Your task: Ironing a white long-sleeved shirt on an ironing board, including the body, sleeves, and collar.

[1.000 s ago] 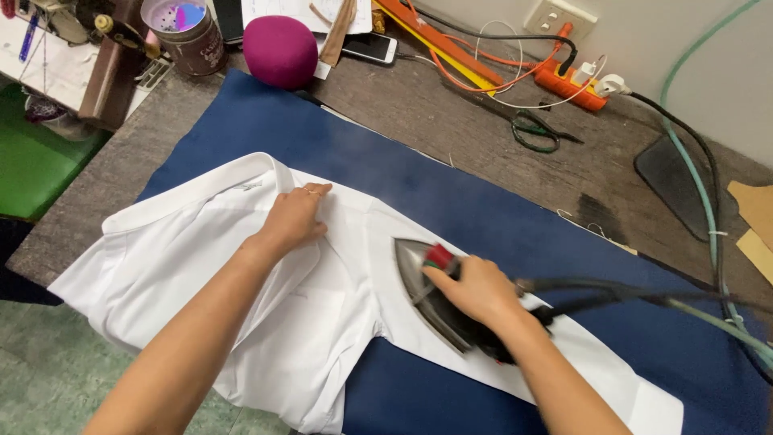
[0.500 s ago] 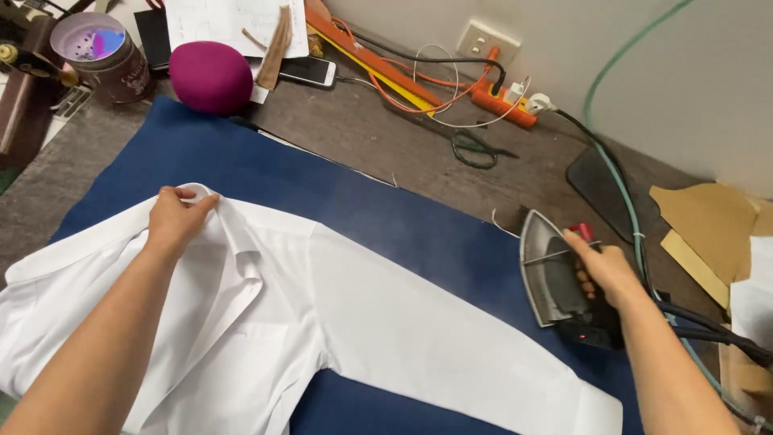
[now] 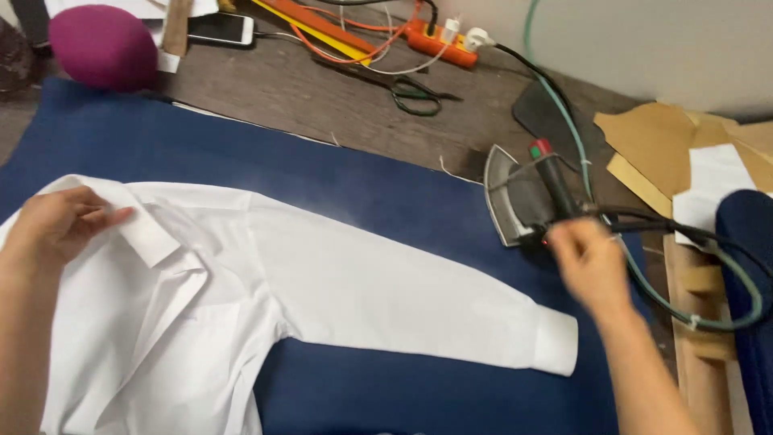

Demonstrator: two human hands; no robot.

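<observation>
A dark wooden bench (image 3: 354,97) stands against a pale wall (image 3: 644,40), and most of its near half is covered by a navy blue pressing cloth (image 3: 378,193). A white shirt (image 3: 322,282) lies spread on this cloth, its body toward the left edge and one long sleeve stretched out toward the right edge, the cuff (image 3: 557,341) lying flat near the cloth's right border.

The left hand (image 3: 56,225) rests on the shirt's collar (image 3: 137,225) at the left edge, fingers curled and pinching the collar fold. The right hand (image 3: 588,262), blurred, hovers just below the handle of the steam iron (image 3: 523,197); its fingers look loosely spread and hold nothing. The iron stands tipped up on its heel at the right edge of the cloth, soleplate facing left, with a black cord and a green hose (image 3: 564,105) running from it.

Along the far edge lie a magenta pressing ham (image 3: 101,47), a smartphone (image 3: 219,28), an orange power strip (image 3: 439,42) and green-handled scissors (image 3: 415,89). Brown card pattern pieces (image 3: 652,137) sit at the far right corner. No containers show.

Half a second ago the right hand gripped the iron's handle; now it has let go and drawn back toward the near edge. The iron sits at the same spot, and the left hand has stayed on the collar.
</observation>
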